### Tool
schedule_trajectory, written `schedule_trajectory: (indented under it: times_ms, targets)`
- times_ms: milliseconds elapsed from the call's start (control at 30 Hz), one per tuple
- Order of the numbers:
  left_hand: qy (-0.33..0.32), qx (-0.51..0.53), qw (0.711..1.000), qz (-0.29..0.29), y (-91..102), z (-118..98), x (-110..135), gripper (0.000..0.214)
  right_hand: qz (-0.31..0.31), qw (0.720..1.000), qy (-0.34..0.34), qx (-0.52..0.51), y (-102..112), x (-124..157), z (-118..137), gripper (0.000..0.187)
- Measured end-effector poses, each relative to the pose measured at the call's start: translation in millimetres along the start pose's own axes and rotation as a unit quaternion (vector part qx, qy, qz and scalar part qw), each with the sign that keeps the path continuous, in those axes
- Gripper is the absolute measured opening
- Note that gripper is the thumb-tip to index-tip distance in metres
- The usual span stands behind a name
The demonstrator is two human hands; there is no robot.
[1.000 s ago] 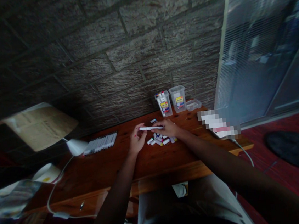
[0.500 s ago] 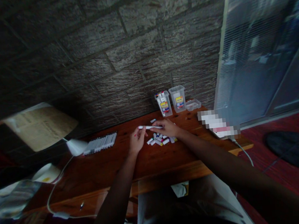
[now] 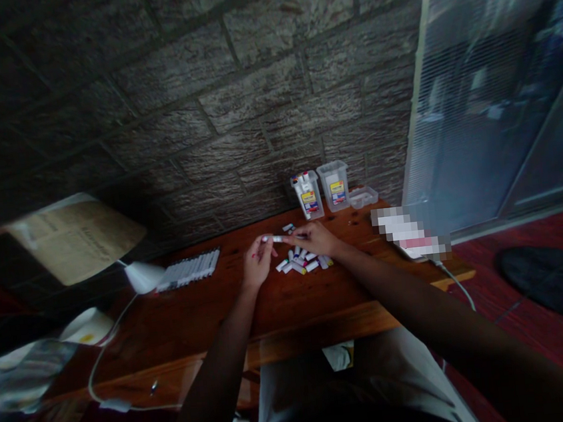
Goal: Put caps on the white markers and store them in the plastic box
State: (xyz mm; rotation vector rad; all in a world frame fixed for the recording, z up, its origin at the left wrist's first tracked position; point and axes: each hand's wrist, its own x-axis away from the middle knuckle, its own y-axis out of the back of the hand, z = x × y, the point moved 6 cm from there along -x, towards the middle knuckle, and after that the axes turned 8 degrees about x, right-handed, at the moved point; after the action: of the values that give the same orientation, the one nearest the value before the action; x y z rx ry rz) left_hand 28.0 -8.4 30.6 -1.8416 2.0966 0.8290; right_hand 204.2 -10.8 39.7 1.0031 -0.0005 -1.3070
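Observation:
A white marker [image 3: 277, 238] is held level between my two hands, just above the table. My left hand [image 3: 258, 262] pinches its left end, and there is a small red mark on that hand. The fingers of my right hand [image 3: 318, 237] are closed at the other end and cover that part of the marker. Below and between my hands lies a loose pile of short white marker caps [image 3: 298, 264] with coloured ends. Another small cap [image 3: 288, 227] lies just behind my hands.
A row of white markers [image 3: 191, 269] lies to the left by the lamp [image 3: 78, 239]. Against the stone wall stand a clear box of markers [image 3: 311, 201], another clear box [image 3: 335, 188] and a lid [image 3: 363, 197]. A blurred-out device [image 3: 409, 234] with a cable lies right.
The fingers of my right hand have shifted left along the marker, and less of it shows between my hands. My left hand has hardly moved.

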Motion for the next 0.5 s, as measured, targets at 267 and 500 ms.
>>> schedule_trajectory:
  times_ms: [267, 500]
  targets:
    - [0.003, -0.032, 0.999, -0.012, 1.9, 2.2, -0.5, 0.041, 0.011, 0.999, -0.043, 0.000, 0.4, 0.9, -2.1, 0.051]
    - [-0.004, -0.039, 0.999, -0.030, 5.0, -0.3, -0.1, 0.047, -0.043, 0.999, -0.021, -0.002, 3.6, 1.6, -0.1, 0.049]
